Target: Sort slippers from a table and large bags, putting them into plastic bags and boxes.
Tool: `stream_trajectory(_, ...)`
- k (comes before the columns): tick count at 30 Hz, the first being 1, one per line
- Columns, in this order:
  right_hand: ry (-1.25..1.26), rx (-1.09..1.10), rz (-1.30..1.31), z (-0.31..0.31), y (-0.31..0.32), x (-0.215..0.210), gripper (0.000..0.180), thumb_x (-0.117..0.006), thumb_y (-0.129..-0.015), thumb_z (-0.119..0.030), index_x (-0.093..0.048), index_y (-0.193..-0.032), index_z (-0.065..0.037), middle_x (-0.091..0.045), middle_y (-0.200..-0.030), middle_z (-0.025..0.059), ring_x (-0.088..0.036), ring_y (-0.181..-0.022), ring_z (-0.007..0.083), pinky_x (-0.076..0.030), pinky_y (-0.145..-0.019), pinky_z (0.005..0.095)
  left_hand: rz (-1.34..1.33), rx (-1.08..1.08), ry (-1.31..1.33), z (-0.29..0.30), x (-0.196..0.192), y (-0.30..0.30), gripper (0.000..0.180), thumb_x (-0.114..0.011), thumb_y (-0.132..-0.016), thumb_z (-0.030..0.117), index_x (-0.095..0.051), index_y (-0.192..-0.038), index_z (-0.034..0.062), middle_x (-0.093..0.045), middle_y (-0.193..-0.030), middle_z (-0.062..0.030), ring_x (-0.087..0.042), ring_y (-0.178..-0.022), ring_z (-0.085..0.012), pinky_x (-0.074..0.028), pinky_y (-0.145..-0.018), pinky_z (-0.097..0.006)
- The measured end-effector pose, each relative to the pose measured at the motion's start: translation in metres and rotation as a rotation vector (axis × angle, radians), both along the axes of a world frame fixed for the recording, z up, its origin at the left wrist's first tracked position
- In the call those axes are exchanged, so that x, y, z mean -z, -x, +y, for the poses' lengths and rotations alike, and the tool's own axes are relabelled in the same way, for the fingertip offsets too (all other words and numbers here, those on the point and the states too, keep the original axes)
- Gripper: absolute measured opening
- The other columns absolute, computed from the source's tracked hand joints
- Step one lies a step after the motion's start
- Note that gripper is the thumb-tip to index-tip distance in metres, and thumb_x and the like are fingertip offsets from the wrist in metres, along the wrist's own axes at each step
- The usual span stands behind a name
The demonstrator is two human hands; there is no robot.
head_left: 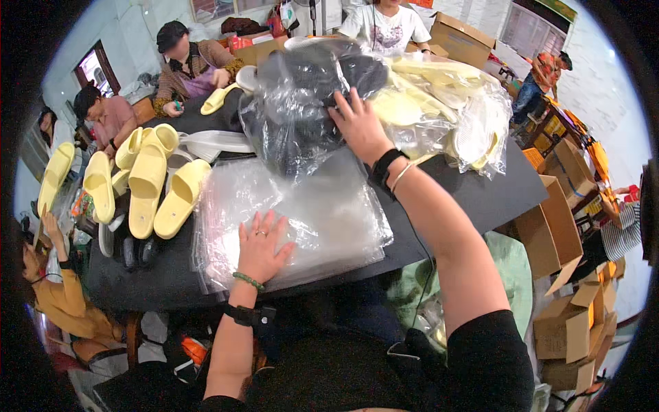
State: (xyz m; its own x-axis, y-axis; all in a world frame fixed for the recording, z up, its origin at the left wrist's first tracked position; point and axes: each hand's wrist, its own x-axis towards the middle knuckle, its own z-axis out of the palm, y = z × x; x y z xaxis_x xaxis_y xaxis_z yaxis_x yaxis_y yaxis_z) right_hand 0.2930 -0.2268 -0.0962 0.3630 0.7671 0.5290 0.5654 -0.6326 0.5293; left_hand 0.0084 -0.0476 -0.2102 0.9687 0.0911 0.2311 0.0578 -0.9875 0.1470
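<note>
My left hand (263,248) lies flat with spread fingers on a stack of clear plastic bags (322,213) near the table's front edge. Farther off, my right hand (359,126) reaches across with fingers apart, resting against black slippers in clear bags (302,89). Bagged pale yellow slippers (412,96) are piled just to the right of that hand. On the left of the table stand several loose yellow slippers (147,182), with a few grey and black ones among them.
The black table (480,196) runs under everything. Cardboard boxes (546,226) stand open on the right, beside a pale green sack (508,268). Co-workers sit along the left and far sides; one person (195,65) is near a yellow slipper. Another person (546,75) stands at the far right.
</note>
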Motion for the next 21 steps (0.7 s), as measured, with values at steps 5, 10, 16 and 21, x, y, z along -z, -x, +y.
stream_trajectory(5,-0.030,-0.110,0.241,-0.018,0.022,0.020,0.044,-0.053,-0.088,-0.015,-0.056,-0.131,-0.015,-0.031,-0.153,0.0104,-0.026,-0.142,0.0351,-0.028,-0.112,0.0523,-0.001,0.055,-0.021,-0.004,-0.002,-0.003,0.060,-0.051,-0.092,0.050,-0.046,-0.142,0.0177,-0.036,-0.151,-0.0151,-0.028,-0.141,-0.0391,-0.012,-0.113,-0.062)
stream_trajectory(10,-0.276,-0.360,0.534,-0.049,0.112,0.008,0.046,-0.073,-0.070,-0.019,-0.065,-0.115,-0.014,-0.057,-0.129,0.0103,-0.044,-0.129,0.0374,-0.041,-0.100,0.0504,-0.047,0.159,0.023,0.033,0.028,-0.016,0.058,-0.054,-0.092,0.042,-0.046,-0.142,0.0149,-0.037,-0.151,-0.0165,-0.027,-0.141,-0.0385,-0.015,-0.112,-0.059)
stream_trajectory(16,-0.696,-0.526,0.660,-0.149,0.228,0.073,0.023,-0.067,-0.082,-0.013,-0.064,-0.104,-0.006,-0.063,-0.109,0.0121,-0.057,-0.111,0.0316,-0.046,-0.092,0.0440,0.070,0.102,-0.116,0.045,0.027,-0.022,0.056,-0.045,-0.097,0.044,-0.038,-0.148,0.0214,-0.031,-0.156,-0.0090,-0.024,-0.144,-0.0356,-0.012,-0.112,-0.062)
stream_trajectory(21,-0.920,0.164,0.639,-0.294,0.281,0.172,0.016,-0.061,-0.081,-0.011,-0.067,-0.095,-0.006,-0.064,-0.089,0.0164,-0.061,-0.087,0.0369,-0.050,-0.078,0.0453,0.049,0.068,-0.181,0.038,0.032,-0.027,0.055,-0.041,-0.099,0.043,-0.034,-0.150,0.0232,-0.029,-0.157,-0.0077,-0.024,-0.145,-0.0337,-0.014,-0.111,-0.064)
